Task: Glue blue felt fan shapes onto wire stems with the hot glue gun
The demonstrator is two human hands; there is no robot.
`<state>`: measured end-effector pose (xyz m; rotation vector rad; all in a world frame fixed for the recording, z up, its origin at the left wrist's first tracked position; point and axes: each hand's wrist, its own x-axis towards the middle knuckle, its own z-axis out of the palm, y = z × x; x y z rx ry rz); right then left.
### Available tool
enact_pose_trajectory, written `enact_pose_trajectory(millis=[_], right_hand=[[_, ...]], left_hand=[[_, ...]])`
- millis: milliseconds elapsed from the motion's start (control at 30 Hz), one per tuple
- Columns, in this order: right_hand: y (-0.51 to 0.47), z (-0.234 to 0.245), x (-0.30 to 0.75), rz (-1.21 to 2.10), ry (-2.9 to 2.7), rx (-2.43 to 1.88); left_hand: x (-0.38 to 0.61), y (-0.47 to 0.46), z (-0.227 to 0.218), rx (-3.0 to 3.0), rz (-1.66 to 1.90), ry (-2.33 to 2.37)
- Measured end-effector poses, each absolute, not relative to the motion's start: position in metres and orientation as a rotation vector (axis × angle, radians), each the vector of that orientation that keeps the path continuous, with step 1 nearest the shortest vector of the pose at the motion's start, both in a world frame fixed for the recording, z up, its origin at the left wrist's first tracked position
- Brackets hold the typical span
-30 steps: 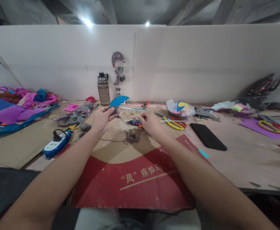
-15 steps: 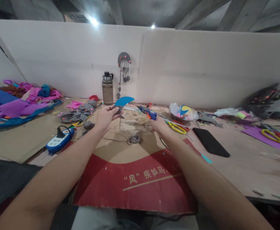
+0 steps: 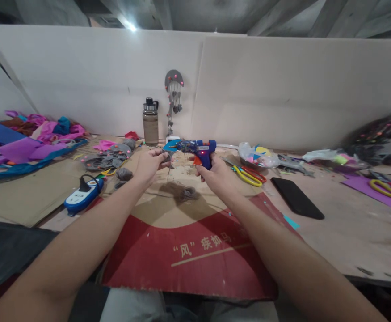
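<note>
Glue gun (image 3: pixel 198 150) sits gripped in the right hand (image 3: pixel 215 175), nozzle pointing left along its long axis at the blue felt piece (image 3: pixel 171 145) pinched by the left hand (image 3: pixel 151 163), above the cardboard near the bench's far edge.

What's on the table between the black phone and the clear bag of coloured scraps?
In the head view, yellow-handled scissors lie between the black phone and the bag of scraps, red-handled scissors beside them.

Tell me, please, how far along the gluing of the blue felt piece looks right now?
Done: blue felt piece is cut and held up in the left hand. In hand: the right hand aims the glue gun at it. Left: no glue visible yet; string lies unused.
</note>
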<state>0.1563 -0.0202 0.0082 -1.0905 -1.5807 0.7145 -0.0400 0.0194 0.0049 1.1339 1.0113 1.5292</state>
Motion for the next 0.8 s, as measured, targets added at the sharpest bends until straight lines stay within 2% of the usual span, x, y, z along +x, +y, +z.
enact_pose_trajectory(millis=[200, 800], right_hand=[[-0.022, 0.007, 0.156, 0.487, -1.635, -1.066], [-0.027, 0.004, 0.151, 0.353, -1.822, -1.162]], left_hand=[[-0.036, 0.015, 0.005, 1.136, 1.479, 1.014], [-0.035, 0.016, 0.004, 1.149, 1.458, 1.034]])
